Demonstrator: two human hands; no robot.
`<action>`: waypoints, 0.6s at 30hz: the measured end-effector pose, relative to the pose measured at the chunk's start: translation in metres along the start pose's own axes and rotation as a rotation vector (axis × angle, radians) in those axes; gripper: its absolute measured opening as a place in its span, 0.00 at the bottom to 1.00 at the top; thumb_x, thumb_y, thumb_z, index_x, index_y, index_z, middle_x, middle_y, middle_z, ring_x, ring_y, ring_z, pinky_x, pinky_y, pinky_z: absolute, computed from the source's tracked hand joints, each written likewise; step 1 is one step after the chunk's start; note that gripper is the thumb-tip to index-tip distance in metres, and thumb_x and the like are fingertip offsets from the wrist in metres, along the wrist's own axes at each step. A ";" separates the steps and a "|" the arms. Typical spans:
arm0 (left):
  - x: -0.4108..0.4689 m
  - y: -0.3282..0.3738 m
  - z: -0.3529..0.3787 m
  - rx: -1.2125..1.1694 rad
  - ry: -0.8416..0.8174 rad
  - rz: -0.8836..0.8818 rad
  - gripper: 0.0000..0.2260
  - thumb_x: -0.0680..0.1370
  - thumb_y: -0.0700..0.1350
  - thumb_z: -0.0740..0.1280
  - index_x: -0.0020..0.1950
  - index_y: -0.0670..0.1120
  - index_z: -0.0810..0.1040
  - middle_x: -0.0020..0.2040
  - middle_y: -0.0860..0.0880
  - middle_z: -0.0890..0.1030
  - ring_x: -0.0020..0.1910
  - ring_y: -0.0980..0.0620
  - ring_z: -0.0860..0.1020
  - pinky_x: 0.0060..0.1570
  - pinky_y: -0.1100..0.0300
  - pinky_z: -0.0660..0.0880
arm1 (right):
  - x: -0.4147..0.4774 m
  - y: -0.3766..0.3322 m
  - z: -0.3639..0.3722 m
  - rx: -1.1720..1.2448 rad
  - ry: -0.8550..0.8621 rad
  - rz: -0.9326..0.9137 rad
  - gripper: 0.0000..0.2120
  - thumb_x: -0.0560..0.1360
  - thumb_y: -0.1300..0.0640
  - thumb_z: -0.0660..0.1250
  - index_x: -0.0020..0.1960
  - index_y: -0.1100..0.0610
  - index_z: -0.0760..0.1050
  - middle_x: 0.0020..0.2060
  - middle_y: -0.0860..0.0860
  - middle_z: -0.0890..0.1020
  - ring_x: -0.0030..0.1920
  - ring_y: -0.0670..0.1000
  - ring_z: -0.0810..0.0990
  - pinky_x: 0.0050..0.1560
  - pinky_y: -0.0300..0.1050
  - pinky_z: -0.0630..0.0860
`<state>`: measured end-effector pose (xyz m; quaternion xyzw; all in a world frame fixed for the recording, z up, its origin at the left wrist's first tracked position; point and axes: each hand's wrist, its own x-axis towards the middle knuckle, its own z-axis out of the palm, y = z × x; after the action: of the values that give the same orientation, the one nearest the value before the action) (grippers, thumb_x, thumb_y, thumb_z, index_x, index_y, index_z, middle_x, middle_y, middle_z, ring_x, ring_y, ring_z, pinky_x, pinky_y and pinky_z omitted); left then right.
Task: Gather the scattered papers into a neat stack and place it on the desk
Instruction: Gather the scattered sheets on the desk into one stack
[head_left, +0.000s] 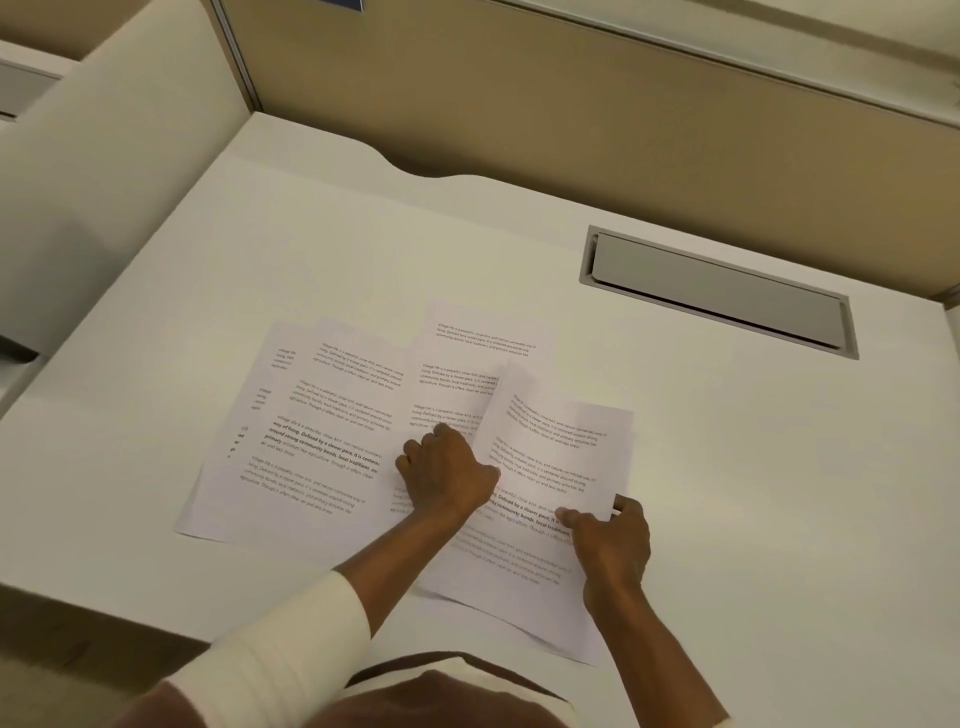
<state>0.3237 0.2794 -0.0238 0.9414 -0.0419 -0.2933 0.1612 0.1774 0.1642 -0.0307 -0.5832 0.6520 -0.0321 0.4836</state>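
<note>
Item: white sleeve (291, 639), left arm. My left hand (447, 470): fingers curled, resting on the papers (311, 441) fanned across the desk (727, 467); grip uncertain. My right hand (615, 545) pinches one lifted sheet (556, 452) by its near corner. Light, floppy, slippery, I judge; take edges.

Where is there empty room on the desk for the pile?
Bare desk lies right of the papers, in front of the grey hatch, and behind, toward the partition. Crowded: the middle, sheets overlapping under left hand and right hand.
</note>
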 end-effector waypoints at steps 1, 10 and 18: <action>0.000 0.000 -0.003 -0.054 -0.038 0.005 0.25 0.74 0.59 0.79 0.64 0.45 0.81 0.65 0.45 0.85 0.68 0.42 0.78 0.68 0.48 0.74 | 0.001 -0.001 0.001 0.018 0.002 0.004 0.34 0.70 0.58 0.83 0.72 0.54 0.72 0.65 0.57 0.82 0.61 0.63 0.84 0.65 0.66 0.82; -0.006 -0.011 -0.026 -0.489 -0.160 0.088 0.14 0.73 0.45 0.84 0.46 0.51 0.78 0.46 0.54 0.87 0.44 0.54 0.85 0.40 0.61 0.80 | 0.005 -0.009 0.010 0.000 0.012 -0.017 0.37 0.71 0.56 0.83 0.75 0.54 0.70 0.68 0.57 0.80 0.65 0.63 0.82 0.67 0.65 0.80; -0.002 -0.040 -0.048 -0.791 -0.395 0.203 0.17 0.78 0.32 0.75 0.63 0.48 0.83 0.53 0.49 0.92 0.52 0.47 0.91 0.54 0.46 0.88 | 0.009 -0.024 0.018 -0.039 0.025 -0.064 0.35 0.72 0.48 0.82 0.74 0.54 0.72 0.68 0.57 0.80 0.66 0.62 0.81 0.67 0.63 0.80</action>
<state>0.3489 0.3315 0.0015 0.7244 -0.0489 -0.4436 0.5254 0.2080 0.1586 -0.0308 -0.6126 0.6395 -0.0421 0.4625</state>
